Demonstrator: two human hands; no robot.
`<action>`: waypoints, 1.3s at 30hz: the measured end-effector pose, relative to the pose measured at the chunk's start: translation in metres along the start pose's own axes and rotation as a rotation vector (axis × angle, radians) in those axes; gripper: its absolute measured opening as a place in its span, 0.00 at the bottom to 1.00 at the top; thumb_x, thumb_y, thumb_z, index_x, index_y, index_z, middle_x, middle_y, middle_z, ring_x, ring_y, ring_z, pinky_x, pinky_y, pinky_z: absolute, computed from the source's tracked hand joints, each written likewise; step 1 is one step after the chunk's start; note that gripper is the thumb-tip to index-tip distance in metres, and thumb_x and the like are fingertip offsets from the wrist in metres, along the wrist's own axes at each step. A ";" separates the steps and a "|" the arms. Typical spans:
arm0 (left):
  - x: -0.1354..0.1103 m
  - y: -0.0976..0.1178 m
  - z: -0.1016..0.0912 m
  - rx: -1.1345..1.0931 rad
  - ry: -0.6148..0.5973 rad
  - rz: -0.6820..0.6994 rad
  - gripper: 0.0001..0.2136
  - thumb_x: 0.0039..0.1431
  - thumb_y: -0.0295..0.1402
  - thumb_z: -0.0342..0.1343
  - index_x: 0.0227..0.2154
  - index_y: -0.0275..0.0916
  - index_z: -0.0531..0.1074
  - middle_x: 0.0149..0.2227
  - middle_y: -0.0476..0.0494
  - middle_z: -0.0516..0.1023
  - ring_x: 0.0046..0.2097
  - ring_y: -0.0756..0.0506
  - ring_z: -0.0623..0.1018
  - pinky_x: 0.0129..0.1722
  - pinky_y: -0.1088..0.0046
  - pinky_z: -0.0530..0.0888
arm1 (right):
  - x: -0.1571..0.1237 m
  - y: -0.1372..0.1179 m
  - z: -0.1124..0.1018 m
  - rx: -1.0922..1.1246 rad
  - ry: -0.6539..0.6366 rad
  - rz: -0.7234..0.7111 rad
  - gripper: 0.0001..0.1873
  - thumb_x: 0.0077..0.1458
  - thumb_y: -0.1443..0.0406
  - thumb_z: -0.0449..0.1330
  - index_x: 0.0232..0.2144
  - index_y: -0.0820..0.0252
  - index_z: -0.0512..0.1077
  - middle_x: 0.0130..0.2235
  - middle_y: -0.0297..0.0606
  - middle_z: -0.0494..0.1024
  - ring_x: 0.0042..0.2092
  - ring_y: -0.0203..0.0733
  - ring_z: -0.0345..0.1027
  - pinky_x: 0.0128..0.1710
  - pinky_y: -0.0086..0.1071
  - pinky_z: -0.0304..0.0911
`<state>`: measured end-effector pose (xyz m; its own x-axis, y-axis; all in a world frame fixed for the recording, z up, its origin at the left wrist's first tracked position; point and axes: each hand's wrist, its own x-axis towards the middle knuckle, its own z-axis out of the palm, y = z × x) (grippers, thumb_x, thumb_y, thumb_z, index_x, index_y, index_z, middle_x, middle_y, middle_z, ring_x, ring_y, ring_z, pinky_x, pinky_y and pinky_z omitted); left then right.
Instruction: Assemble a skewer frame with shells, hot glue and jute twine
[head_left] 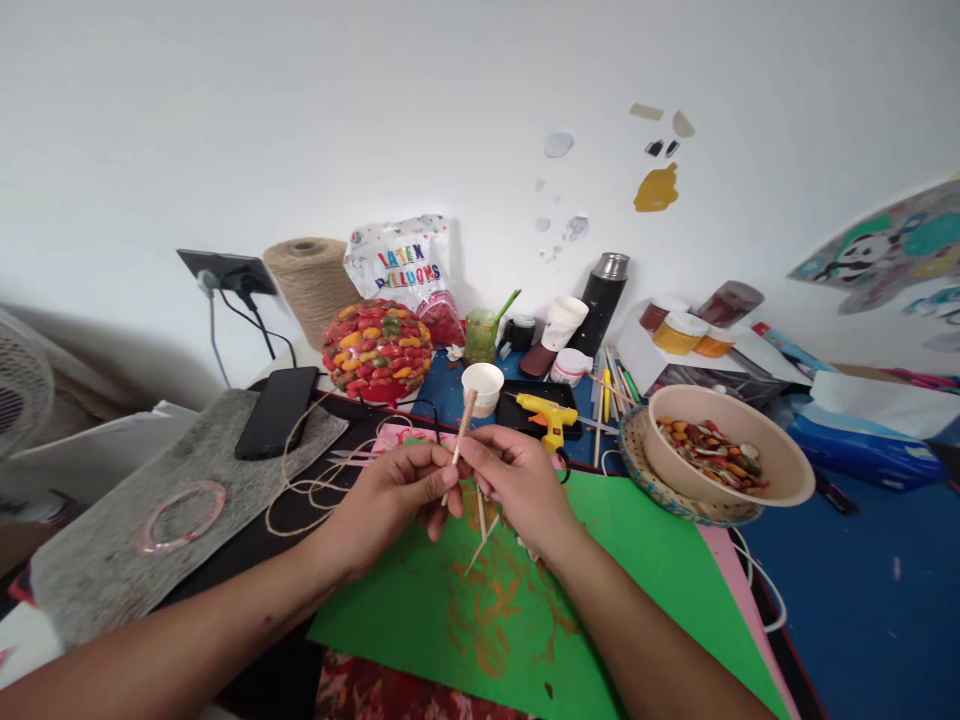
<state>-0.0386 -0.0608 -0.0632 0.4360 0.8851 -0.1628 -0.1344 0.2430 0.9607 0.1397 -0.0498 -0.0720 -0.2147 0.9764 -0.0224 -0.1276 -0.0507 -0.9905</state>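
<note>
A thin wooden stick [466, 418] stands tilted between my two hands, its upper part wrapped in brown twine. My left hand [409, 487] pinches its lower part between thumb and fingers. From the other side, the fingers of my right hand [517, 468] close on the same stick just above. Below them, thin pale sticks [484, 543] cross over the green sheet [615, 560], which is smeared with orange-brown stains. Loops of loose twine [289, 490] lie left of my left hand. A white paper cup [482, 381] stands just beyond the stick.
A yellow glue gun [551, 413] rests on a black tray behind my right hand. To the right, a beige bowl [780, 475] holds coloured pieces. A twine spool [311, 285], a ball covered in coloured pieces [377, 350] and a phone [277, 412] are at left.
</note>
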 end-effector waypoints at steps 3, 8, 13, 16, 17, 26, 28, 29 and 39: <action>0.000 -0.002 -0.001 -0.075 -0.041 -0.062 0.22 0.56 0.51 0.71 0.31 0.35 0.77 0.26 0.47 0.81 0.20 0.52 0.74 0.22 0.77 0.65 | 0.000 0.001 0.000 0.038 -0.018 0.001 0.18 0.57 0.50 0.70 0.32 0.60 0.79 0.23 0.28 0.71 0.23 0.31 0.55 0.23 0.28 0.48; 0.000 -0.001 0.000 0.002 -0.018 -0.040 0.22 0.58 0.53 0.69 0.31 0.34 0.76 0.28 0.46 0.81 0.23 0.52 0.76 0.25 0.77 0.68 | 0.000 0.004 0.000 0.044 0.004 0.005 0.18 0.57 0.50 0.69 0.33 0.59 0.79 0.22 0.27 0.69 0.23 0.31 0.54 0.22 0.29 0.48; 0.001 0.002 0.003 0.021 0.022 0.001 0.23 0.50 0.51 0.75 0.33 0.36 0.75 0.25 0.51 0.77 0.23 0.52 0.73 0.23 0.77 0.70 | 0.001 0.003 0.000 -0.019 0.022 -0.012 0.19 0.58 0.49 0.68 0.32 0.60 0.80 0.19 0.25 0.64 0.22 0.32 0.51 0.21 0.30 0.45; 0.000 0.002 0.003 0.021 0.032 0.016 0.23 0.50 0.50 0.75 0.31 0.36 0.75 0.24 0.51 0.77 0.23 0.51 0.73 0.23 0.76 0.71 | 0.001 0.003 0.000 -0.016 0.015 -0.009 0.19 0.57 0.49 0.69 0.33 0.60 0.80 0.20 0.25 0.65 0.22 0.32 0.52 0.22 0.29 0.46; 0.000 0.001 0.003 0.019 0.028 0.021 0.22 0.51 0.51 0.75 0.30 0.36 0.75 0.25 0.50 0.77 0.23 0.52 0.73 0.23 0.76 0.71 | 0.001 0.003 0.000 -0.017 0.014 -0.008 0.19 0.57 0.49 0.69 0.33 0.60 0.80 0.19 0.25 0.65 0.22 0.32 0.53 0.22 0.29 0.46; 0.000 -0.005 -0.003 -0.103 -0.054 -0.072 0.21 0.56 0.51 0.72 0.29 0.34 0.78 0.26 0.47 0.80 0.20 0.53 0.74 0.21 0.79 0.64 | 0.000 0.000 0.000 0.035 -0.028 0.002 0.17 0.57 0.51 0.69 0.34 0.59 0.79 0.24 0.29 0.72 0.24 0.32 0.56 0.24 0.29 0.50; 0.000 -0.003 -0.002 -0.070 -0.047 -0.074 0.22 0.57 0.51 0.71 0.29 0.34 0.78 0.27 0.46 0.81 0.21 0.53 0.75 0.22 0.78 0.65 | 0.000 0.000 0.000 0.039 -0.024 0.005 0.17 0.57 0.51 0.69 0.34 0.59 0.79 0.24 0.29 0.72 0.24 0.32 0.56 0.24 0.29 0.50; 0.000 -0.002 -0.002 -0.044 -0.033 -0.062 0.22 0.57 0.51 0.71 0.29 0.34 0.78 0.27 0.46 0.81 0.22 0.53 0.75 0.23 0.78 0.66 | 0.000 0.000 0.000 0.036 -0.014 0.001 0.17 0.57 0.51 0.69 0.34 0.59 0.80 0.23 0.28 0.71 0.23 0.32 0.55 0.23 0.29 0.50; 0.000 0.003 0.002 0.074 0.053 0.022 0.23 0.50 0.51 0.75 0.29 0.36 0.76 0.25 0.50 0.77 0.24 0.52 0.74 0.23 0.77 0.72 | 0.000 0.001 0.002 -0.012 0.003 -0.014 0.18 0.57 0.50 0.69 0.33 0.60 0.80 0.20 0.25 0.64 0.22 0.32 0.52 0.22 0.29 0.48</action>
<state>-0.0377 -0.0612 -0.0597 0.3859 0.9101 -0.1512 -0.0762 0.1948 0.9779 0.1379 -0.0506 -0.0726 -0.2102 0.9776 -0.0093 -0.1186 -0.0350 -0.9923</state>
